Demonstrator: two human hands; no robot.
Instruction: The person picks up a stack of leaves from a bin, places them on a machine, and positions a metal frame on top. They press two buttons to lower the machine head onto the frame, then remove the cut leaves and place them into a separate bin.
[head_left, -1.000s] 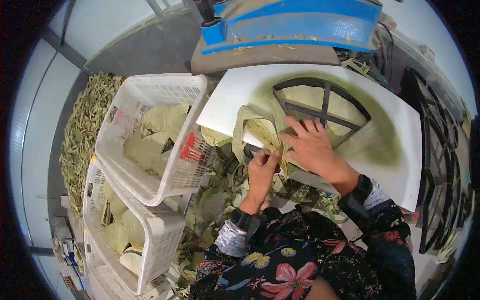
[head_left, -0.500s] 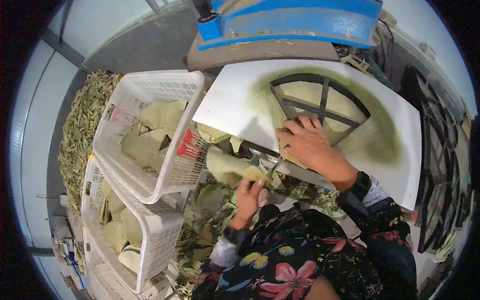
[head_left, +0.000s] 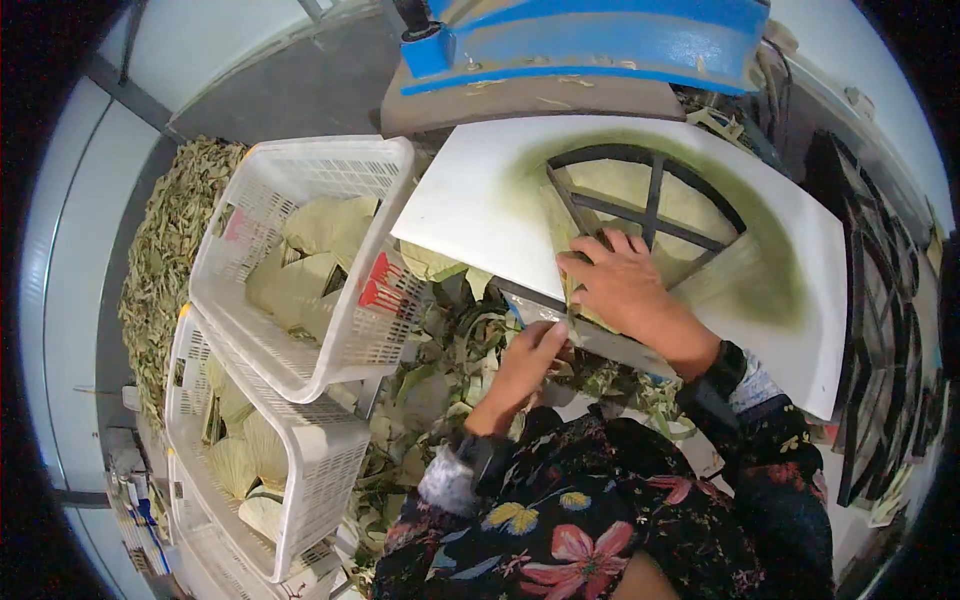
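Observation:
A black fan-shaped frame with crossbars (head_left: 655, 195) lies on a stained white board (head_left: 470, 180). Pale green leaf pieces (head_left: 695, 205) show flat beneath the frame and through its gaps. My right hand (head_left: 630, 290) rests on the frame's near corner, fingers spread and pressing down on frame and leaf. Just off the board's near edge is my left hand (head_left: 525, 370), its fingers curled in and thumb on top. What it grips, if anything, is hidden.
White plastic baskets (head_left: 305, 385) holding cut leaf pieces (head_left: 325, 230) are stacked on the left. Behind them rises a heap of dry leaves (head_left: 170, 240). Leaf scraps (head_left: 425, 400) lie below the board. Blue machinery (head_left: 590, 45) stands behind; more black frames (head_left: 880, 320) lean at right.
The trimmed leaf strip at my left hand has gone from view. That hand has moved right and up towards the board's edge. My right hand stays on the frame.

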